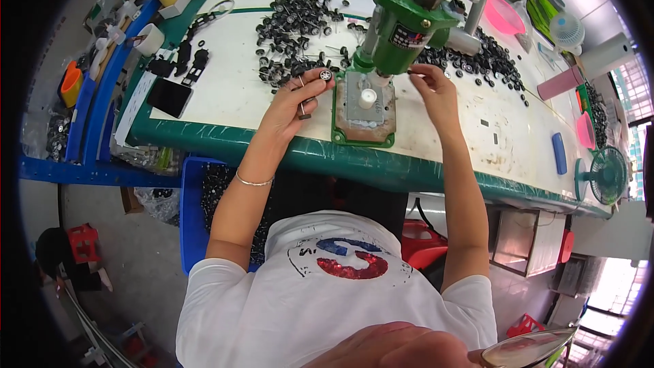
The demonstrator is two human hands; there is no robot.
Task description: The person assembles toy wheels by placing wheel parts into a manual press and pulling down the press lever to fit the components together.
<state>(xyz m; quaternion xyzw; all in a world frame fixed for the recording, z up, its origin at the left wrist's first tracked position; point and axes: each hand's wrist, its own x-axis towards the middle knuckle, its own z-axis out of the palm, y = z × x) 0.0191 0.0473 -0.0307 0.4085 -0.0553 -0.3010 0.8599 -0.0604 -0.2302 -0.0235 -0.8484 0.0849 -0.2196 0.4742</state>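
Observation:
A green bench press [402,31] stands in front of me. On its base plate [347,133] sits a white round fixture [368,99], directly below the press head. Left of the base, my left hand [289,103] is closed on small black toy wheels on thin metal axles. One wheel [325,75] with a silver spoked face shows at the fingertips, and another wheel [304,116] hangs below the palm. To the right of the press head, my right hand [437,92] has its thumb and fingers pinched together. A tiny dark bit shows at those fingertips, too small to name.
Wheels with axles [293,34] lie piled behind my left hand; loose black wheels [484,58] spread at the right. A black tablet-like slab [170,97] lies at the left. A pink bowl [504,13] and a green fan [606,174] stand right. A blue bin [193,221] is below the table edge.

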